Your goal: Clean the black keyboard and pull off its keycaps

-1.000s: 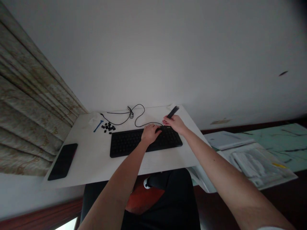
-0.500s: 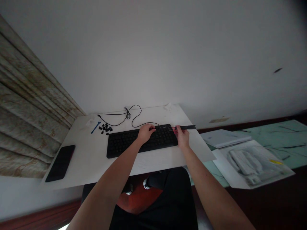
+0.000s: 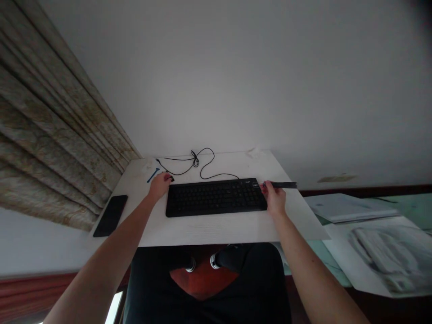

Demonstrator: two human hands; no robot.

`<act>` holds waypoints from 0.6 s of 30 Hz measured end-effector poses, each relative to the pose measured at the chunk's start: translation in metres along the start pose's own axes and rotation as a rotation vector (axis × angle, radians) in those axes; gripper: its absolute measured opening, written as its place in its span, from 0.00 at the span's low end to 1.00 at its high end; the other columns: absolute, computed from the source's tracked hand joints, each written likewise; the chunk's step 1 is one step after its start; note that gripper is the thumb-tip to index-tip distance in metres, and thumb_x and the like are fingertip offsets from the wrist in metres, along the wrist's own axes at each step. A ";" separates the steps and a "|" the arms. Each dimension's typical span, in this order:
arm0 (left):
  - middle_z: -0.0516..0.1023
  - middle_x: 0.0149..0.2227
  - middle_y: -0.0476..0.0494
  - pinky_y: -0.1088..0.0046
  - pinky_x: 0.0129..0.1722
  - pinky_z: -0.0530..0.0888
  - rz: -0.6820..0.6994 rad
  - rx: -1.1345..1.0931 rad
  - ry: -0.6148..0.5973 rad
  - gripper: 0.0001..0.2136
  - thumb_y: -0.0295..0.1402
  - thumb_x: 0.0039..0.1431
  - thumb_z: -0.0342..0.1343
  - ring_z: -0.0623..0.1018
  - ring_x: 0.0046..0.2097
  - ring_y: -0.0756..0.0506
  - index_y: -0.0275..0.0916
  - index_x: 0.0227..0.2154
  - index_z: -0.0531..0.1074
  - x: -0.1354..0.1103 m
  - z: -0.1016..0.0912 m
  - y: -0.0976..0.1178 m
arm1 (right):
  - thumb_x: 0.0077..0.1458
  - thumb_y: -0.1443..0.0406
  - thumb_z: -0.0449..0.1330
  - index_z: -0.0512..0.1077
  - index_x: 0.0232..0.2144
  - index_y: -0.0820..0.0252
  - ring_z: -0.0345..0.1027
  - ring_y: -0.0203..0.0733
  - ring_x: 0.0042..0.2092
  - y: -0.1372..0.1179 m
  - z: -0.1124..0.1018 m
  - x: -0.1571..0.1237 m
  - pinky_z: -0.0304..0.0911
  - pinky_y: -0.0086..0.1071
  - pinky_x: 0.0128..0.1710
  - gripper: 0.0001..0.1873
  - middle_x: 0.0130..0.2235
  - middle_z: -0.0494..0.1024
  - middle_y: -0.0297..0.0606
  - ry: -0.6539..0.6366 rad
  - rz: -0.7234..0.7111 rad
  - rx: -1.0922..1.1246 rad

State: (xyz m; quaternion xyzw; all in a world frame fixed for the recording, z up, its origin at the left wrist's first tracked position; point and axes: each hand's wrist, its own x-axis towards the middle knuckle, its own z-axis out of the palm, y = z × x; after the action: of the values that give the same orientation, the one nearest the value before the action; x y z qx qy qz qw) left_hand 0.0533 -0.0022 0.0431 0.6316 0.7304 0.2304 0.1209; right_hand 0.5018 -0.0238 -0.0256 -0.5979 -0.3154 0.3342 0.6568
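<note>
A black keyboard [image 3: 216,198] lies on the white table. My left hand [image 3: 159,186] is just past its upper left corner, fingers pinched together at a small black keycap [image 3: 172,178]. That hand covers most of the group of loose black keycaps. At the keyboard's right end is my right hand [image 3: 275,197], closed around a wire keycap puller [image 3: 285,185] with a long dark handle. The puller's wire loops point left over the upper right keys. Just beyond my left hand lies a blue tool [image 3: 153,174].
A black cable [image 3: 195,159] lies tangled behind the keyboard. A dark phone [image 3: 110,216] is on the table's left side, near the curtain [image 3: 50,121]. To the right, a lower green marbled surface [image 3: 410,207] carries a white box [image 3: 351,208] and a printed box [image 3: 381,252].
My left hand has moved left from the keyboard's keys to the loose keycaps. My right hand still holds the keycap puller at the keyboard's right end. The whole view has shifted slightly.
</note>
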 end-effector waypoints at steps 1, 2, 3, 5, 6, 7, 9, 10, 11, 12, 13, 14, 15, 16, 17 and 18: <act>0.79 0.36 0.43 0.67 0.44 0.71 -0.009 0.041 0.002 0.03 0.26 0.61 0.57 0.76 0.40 0.44 0.36 0.37 0.74 0.001 -0.005 -0.008 | 0.44 0.49 0.68 0.74 0.30 0.62 0.74 0.41 0.28 -0.001 0.001 0.000 0.69 0.31 0.26 0.22 0.27 0.79 0.40 0.013 0.015 0.032; 0.79 0.36 0.44 0.66 0.43 0.70 -0.011 0.080 0.002 0.03 0.27 0.60 0.58 0.76 0.41 0.43 0.37 0.37 0.74 0.001 -0.008 -0.014 | 0.42 0.50 0.69 0.74 0.29 0.61 0.73 0.40 0.27 -0.002 0.002 0.001 0.68 0.31 0.25 0.21 0.27 0.79 0.39 0.017 0.035 0.062; 0.79 0.36 0.43 0.65 0.43 0.70 -0.010 0.116 0.001 0.03 0.27 0.60 0.58 0.77 0.42 0.42 0.38 0.37 0.74 0.001 -0.010 -0.018 | 0.41 0.51 0.70 0.74 0.28 0.61 0.73 0.40 0.26 -0.004 0.002 0.002 0.67 0.30 0.24 0.20 0.26 0.79 0.39 0.011 0.061 0.082; 0.79 0.36 0.42 0.63 0.43 0.70 -0.010 0.168 -0.007 0.03 0.28 0.59 0.59 0.78 0.43 0.40 0.39 0.36 0.74 0.001 -0.012 -0.023 | 0.42 0.51 0.70 0.74 0.26 0.61 0.71 0.39 0.25 -0.011 0.002 0.004 0.65 0.29 0.21 0.20 0.25 0.78 0.39 -0.011 0.113 0.072; 0.79 0.37 0.41 0.62 0.43 0.70 -0.013 0.181 -0.010 0.02 0.29 0.59 0.59 0.78 0.43 0.39 0.39 0.35 0.74 0.001 -0.013 -0.025 | 0.43 0.50 0.69 0.73 0.26 0.61 0.71 0.39 0.24 -0.015 0.002 0.005 0.64 0.29 0.20 0.20 0.24 0.78 0.39 -0.019 0.125 0.042; 0.79 0.37 0.40 0.62 0.43 0.71 -0.014 0.185 -0.007 0.02 0.29 0.59 0.59 0.78 0.43 0.39 0.39 0.35 0.74 0.000 -0.012 -0.026 | 0.44 0.49 0.68 0.73 0.26 0.60 0.71 0.39 0.24 -0.020 0.003 0.006 0.64 0.29 0.20 0.20 0.24 0.78 0.40 -0.026 0.120 -0.008; 0.78 0.40 0.38 0.61 0.44 0.71 -0.003 0.168 0.022 0.02 0.29 0.59 0.58 0.78 0.44 0.39 0.40 0.35 0.74 0.000 -0.011 -0.026 | 0.49 0.48 0.65 0.72 0.26 0.60 0.71 0.40 0.25 -0.032 0.010 0.001 0.64 0.29 0.21 0.21 0.25 0.78 0.40 -0.030 0.059 -0.132; 0.78 0.41 0.37 0.60 0.45 0.71 0.010 0.148 0.050 0.03 0.29 0.60 0.57 0.77 0.46 0.39 0.40 0.36 0.74 0.000 -0.010 -0.025 | 0.51 0.48 0.64 0.72 0.27 0.60 0.71 0.40 0.26 -0.038 0.018 -0.006 0.64 0.30 0.22 0.21 0.25 0.78 0.40 -0.040 0.018 -0.183; 0.77 0.43 0.37 0.60 0.46 0.71 0.026 0.122 0.080 0.04 0.29 0.60 0.56 0.77 0.47 0.39 0.40 0.37 0.74 -0.001 -0.009 -0.023 | 0.53 0.48 0.63 0.72 0.28 0.60 0.72 0.40 0.27 -0.045 0.029 -0.016 0.64 0.30 0.23 0.20 0.26 0.79 0.41 -0.063 -0.014 -0.213; 0.77 0.44 0.36 0.60 0.48 0.71 0.043 0.091 0.108 0.05 0.29 0.61 0.55 0.76 0.48 0.39 0.40 0.37 0.75 -0.002 -0.007 -0.019 | 0.54 0.48 0.62 0.72 0.28 0.60 0.72 0.40 0.27 -0.051 0.044 -0.029 0.65 0.30 0.24 0.20 0.27 0.79 0.41 -0.103 -0.024 -0.210; 0.76 0.45 0.36 0.60 0.50 0.71 0.059 0.056 0.131 0.06 0.29 0.62 0.54 0.76 0.49 0.39 0.39 0.38 0.75 -0.003 -0.005 -0.013 | 0.55 0.49 0.61 0.71 0.28 0.59 0.72 0.40 0.27 -0.058 0.063 -0.046 0.65 0.30 0.24 0.19 0.27 0.79 0.41 -0.176 0.002 -0.171; 0.76 0.45 0.36 0.60 0.51 0.71 0.079 0.022 0.146 0.07 0.28 0.62 0.53 0.76 0.49 0.39 0.39 0.39 0.75 -0.004 -0.002 -0.005 | 0.55 0.49 0.61 0.70 0.28 0.59 0.72 0.40 0.26 -0.063 0.085 -0.067 0.65 0.30 0.24 0.19 0.27 0.79 0.40 -0.274 0.063 -0.105; 0.76 0.45 0.37 0.62 0.52 0.71 0.100 -0.006 0.157 0.08 0.28 0.62 0.52 0.76 0.49 0.40 0.39 0.40 0.75 -0.005 0.000 0.003 | 0.56 0.49 0.60 0.69 0.27 0.58 0.71 0.40 0.26 -0.068 0.108 -0.089 0.65 0.31 0.24 0.19 0.26 0.79 0.40 -0.393 0.151 -0.019; 0.75 0.45 0.38 0.63 0.53 0.71 0.119 -0.023 0.166 0.09 0.27 0.62 0.52 0.76 0.50 0.41 0.39 0.41 0.76 -0.006 0.003 0.012 | 0.57 0.49 0.58 0.68 0.27 0.57 0.71 0.40 0.25 -0.073 0.132 -0.113 0.66 0.31 0.24 0.18 0.26 0.79 0.40 -0.543 0.252 0.068; 0.75 0.45 0.39 0.65 0.54 0.70 0.139 -0.030 0.158 0.09 0.27 0.61 0.52 0.76 0.50 0.42 0.39 0.42 0.76 -0.007 0.006 0.021 | 0.58 0.50 0.57 0.67 0.27 0.57 0.71 0.41 0.25 -0.076 0.156 -0.137 0.67 0.32 0.25 0.18 0.26 0.79 0.40 -0.672 0.335 0.160; 0.75 0.46 0.40 0.66 0.54 0.70 0.156 -0.028 0.137 0.09 0.27 0.61 0.53 0.76 0.50 0.42 0.40 0.42 0.76 -0.008 0.007 0.028 | 0.58 0.50 0.56 0.67 0.27 0.56 0.71 0.41 0.25 -0.079 0.177 -0.159 0.67 0.33 0.25 0.17 0.26 0.78 0.40 -0.783 0.405 0.228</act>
State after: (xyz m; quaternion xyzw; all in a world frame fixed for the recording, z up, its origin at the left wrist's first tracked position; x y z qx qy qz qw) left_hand 0.0824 -0.0065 0.0497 0.6675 0.6822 0.2921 0.0612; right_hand 0.2706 -0.0565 0.0655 -0.3998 -0.3780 0.6895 0.4711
